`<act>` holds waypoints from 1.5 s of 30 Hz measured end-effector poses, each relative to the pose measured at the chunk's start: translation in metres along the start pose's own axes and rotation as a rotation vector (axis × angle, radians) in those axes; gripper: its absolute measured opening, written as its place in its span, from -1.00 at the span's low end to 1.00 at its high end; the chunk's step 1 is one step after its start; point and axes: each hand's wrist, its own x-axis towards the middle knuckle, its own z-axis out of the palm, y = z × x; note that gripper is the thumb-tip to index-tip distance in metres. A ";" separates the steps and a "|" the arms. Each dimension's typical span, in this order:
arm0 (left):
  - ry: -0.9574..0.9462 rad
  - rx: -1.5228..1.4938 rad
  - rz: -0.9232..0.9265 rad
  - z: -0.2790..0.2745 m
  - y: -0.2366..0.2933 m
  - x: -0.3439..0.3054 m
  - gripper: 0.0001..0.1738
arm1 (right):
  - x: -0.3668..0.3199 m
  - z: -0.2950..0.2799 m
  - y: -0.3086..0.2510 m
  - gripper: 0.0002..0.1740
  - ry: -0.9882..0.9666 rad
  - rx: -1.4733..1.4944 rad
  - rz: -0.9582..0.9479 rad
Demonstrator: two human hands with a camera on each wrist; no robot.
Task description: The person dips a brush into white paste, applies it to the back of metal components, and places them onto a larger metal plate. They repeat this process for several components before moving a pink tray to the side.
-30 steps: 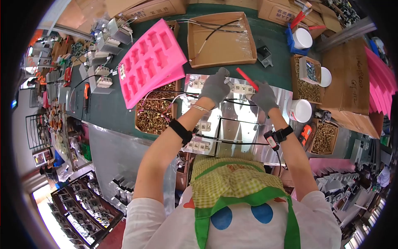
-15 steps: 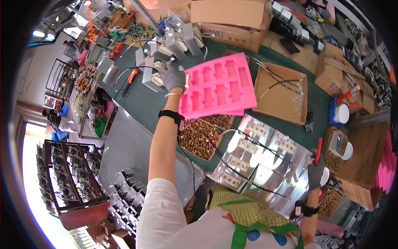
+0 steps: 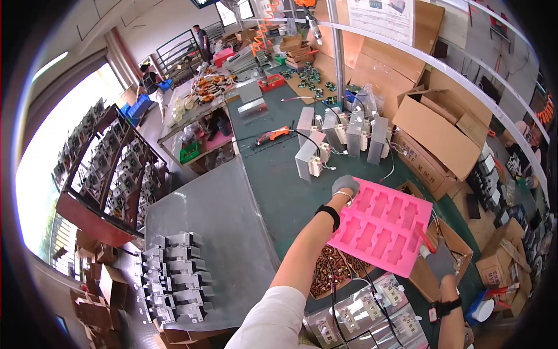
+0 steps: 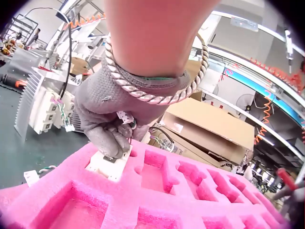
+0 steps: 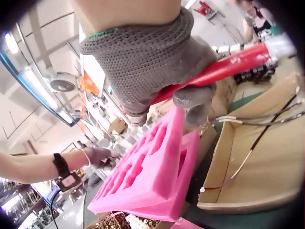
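A pink foam tray [image 3: 379, 224] with several cut-out recesses lies over a box of brass parts [image 3: 331, 269]. My gloved left hand [image 3: 346, 186] is at its far left corner; in the left wrist view that hand [image 4: 114, 112] pinches a white block [image 4: 108, 166] against the foam, beside the recesses, with a small connector and wires under the palm. At the tray's right side is my right hand [image 3: 440, 263]. Its fingers curl round a red-handled tool [image 5: 233, 64] in the right wrist view, with fingertips close to the foam edge; contact is unclear.
Finned metal units with white blocks [image 3: 308, 160] stand behind the tray. An orange-handled tool [image 3: 273, 135] lies further left. A cardboard tray with cables [image 5: 252, 167] sits right of the foam, and metal plates with white blocks [image 3: 357, 314] lie in front.
The head view has swung left. My left hand has gone from the metal plates to the foam tray's far left corner; my right hand, still holding the red tool, has moved from the plates to the tray's right side.
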 end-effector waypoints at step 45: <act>-1.051 -0.572 0.796 -0.071 -0.028 -0.385 -0.37 | -0.270 -0.088 -0.004 -0.53 0.044 0.234 -0.725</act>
